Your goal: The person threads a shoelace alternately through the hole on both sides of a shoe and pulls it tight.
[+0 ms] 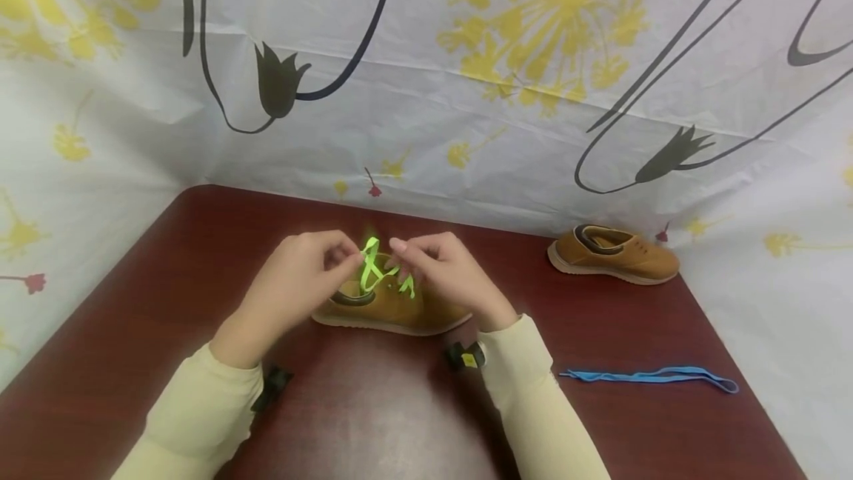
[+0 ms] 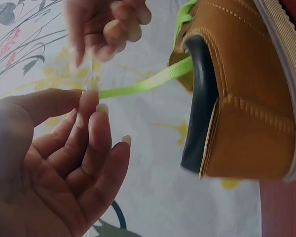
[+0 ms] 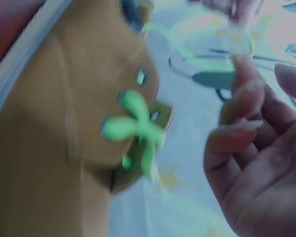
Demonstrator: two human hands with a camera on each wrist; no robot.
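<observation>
A brown shoe [image 1: 393,310] with a dark collar lies on the table, its toe toward the right in the head view. Bright green shoelace [image 2: 138,88] is threaded through its front eyelets, and one length rises from the shoe opening. My left hand [image 1: 303,272] pinches that length near its end between thumb and fingertips. Close by, my right hand [image 1: 443,269] hovers over the eyelets with loosely bent fingers. In the right wrist view, the thumb [image 3: 292,81] stands apart from the fingers, with no lace visible between them. Crossed lace [image 3: 138,123] shows at the eyelets, slightly blurred.
A second brown shoe [image 1: 616,254], showing no lace, stands at the table's back right. A blue shoelace [image 1: 653,375] lies folded on the right side of the dark red table [image 1: 373,421]. Patterned white sheeting [image 1: 413,132] hangs behind and at the sides.
</observation>
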